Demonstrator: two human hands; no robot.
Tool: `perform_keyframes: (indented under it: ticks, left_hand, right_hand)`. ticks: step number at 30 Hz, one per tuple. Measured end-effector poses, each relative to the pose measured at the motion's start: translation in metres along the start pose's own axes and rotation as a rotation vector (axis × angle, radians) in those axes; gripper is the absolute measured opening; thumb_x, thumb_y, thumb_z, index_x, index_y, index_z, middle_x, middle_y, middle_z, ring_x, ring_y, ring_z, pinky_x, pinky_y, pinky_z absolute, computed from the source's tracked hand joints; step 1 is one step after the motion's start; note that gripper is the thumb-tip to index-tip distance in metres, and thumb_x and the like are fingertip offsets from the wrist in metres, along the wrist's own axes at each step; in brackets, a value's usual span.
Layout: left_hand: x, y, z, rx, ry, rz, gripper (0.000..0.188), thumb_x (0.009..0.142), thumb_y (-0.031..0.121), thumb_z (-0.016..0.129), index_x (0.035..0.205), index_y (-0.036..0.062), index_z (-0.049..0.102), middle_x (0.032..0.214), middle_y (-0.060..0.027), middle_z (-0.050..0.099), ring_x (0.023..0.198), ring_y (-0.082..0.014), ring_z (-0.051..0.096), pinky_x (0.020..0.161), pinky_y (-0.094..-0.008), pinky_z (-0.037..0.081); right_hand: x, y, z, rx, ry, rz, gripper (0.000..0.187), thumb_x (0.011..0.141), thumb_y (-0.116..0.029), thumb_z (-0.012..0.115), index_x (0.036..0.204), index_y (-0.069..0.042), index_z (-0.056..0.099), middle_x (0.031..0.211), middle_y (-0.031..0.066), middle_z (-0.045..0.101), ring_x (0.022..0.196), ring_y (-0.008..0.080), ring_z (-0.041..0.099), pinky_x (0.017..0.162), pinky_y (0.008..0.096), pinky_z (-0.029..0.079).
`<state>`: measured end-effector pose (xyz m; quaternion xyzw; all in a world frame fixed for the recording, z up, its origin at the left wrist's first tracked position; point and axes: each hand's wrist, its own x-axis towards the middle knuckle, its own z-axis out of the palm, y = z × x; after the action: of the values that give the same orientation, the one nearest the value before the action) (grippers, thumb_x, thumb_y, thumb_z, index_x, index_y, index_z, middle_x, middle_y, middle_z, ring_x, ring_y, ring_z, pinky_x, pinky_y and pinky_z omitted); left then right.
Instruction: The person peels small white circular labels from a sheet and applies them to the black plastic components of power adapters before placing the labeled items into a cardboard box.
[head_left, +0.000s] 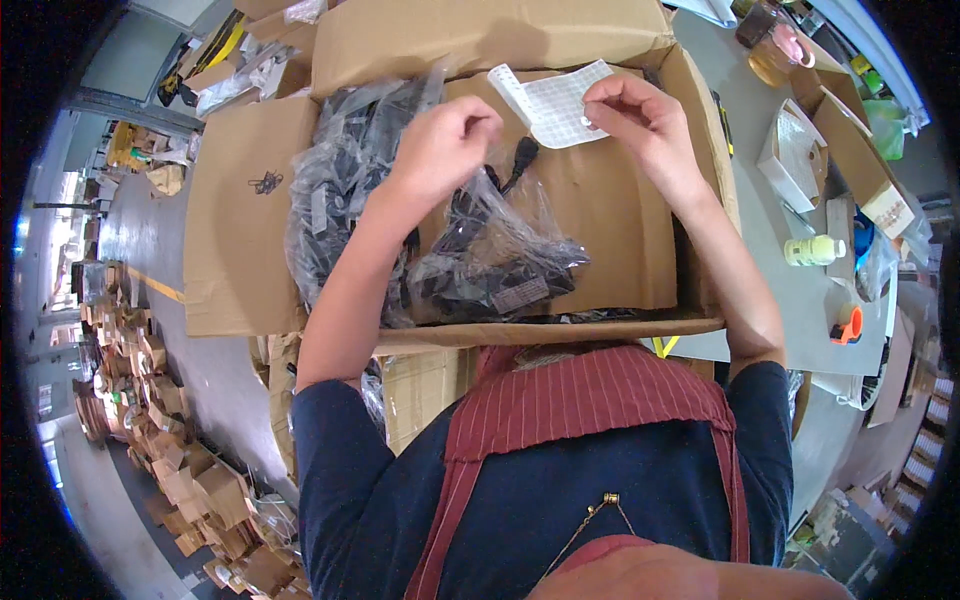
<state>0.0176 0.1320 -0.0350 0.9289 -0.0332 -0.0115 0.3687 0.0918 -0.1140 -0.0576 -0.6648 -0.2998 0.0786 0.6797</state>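
Observation:
A sheet of small white labels (560,108) in a grid lies over the cardboard inside an open box (600,215), its left edge curled up. My right hand (640,125) is closed in a pinch over the sheet's right edge, with a small white label at the fingertips. My left hand (450,145) is raised over the bagged goods with its fingers curled in; what they hold, if anything, is hidden. Below it, a clear plastic bag (500,265) holds black cables, and a black plug (522,155) sticks out. More black items in clear bags (345,190) fill the box's left side.
The box's left flap (240,220) is folded out, with a small dark tangle on it. On the grey table at right stand a pale yellow-green bottle (815,250), an orange tape roll (848,325), and a white tray (795,150). Stacked cartons (190,470) cover the floor at left.

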Motion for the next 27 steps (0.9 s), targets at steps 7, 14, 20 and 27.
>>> perform_keyframes:
  ticks: [7,14,20,27]
  left_hand:
    - [0.011,-0.022,0.049,0.360,0.192,0.117,0.040,0.084,0.039,0.074,0.091,0.0003,0.066,0.088,-0.0153,0.070,0.079,-0.0347,0.067,0.072,-0.0436,0.052]
    - [0.009,-0.021,0.041,0.521,-0.034,0.012,0.043,0.079,0.040,0.076,0.090,-0.0004,0.064,0.081,-0.0199,0.068,0.079,-0.0410,0.065,0.076,-0.0453,0.051]
    - [0.002,0.003,0.007,-0.377,0.038,0.055,0.024,0.100,0.020,0.057,0.090,-0.0010,0.065,0.076,-0.0006,0.063,0.075,-0.0069,0.055,0.071,-0.0239,0.045]
    - [-0.002,0.012,0.046,-0.601,-0.074,0.077,0.023,0.103,0.018,0.052,0.091,0.0004,0.060,0.079,-0.0002,0.058,0.076,-0.0096,0.054,0.072,-0.0253,0.044]
  right_hand:
    - [0.002,0.009,0.002,0.052,-0.006,-0.003,0.010,0.091,-0.005,0.065,0.100,0.000,0.065,0.094,0.0014,0.066,0.086,0.0075,0.060,0.079,0.0239,0.048]
    - [0.002,0.003,-0.003,0.062,0.016,-0.009,0.011,0.092,-0.006,0.065,0.100,0.001,0.066,0.093,0.0025,0.067,0.086,0.0089,0.062,0.080,0.0244,0.050]
    - [0.001,-0.010,-0.011,0.097,0.088,-0.057,0.012,0.092,-0.007,0.065,0.101,0.001,0.066,0.093,0.0031,0.068,0.085,0.0096,0.063,0.081,0.0252,0.050]
    - [-0.005,-0.014,0.001,-0.096,0.050,-0.148,0.014,0.093,-0.011,0.066,0.102,0.000,0.066,0.092,0.0019,0.068,0.083,0.0095,0.061,0.079,0.0263,0.049]
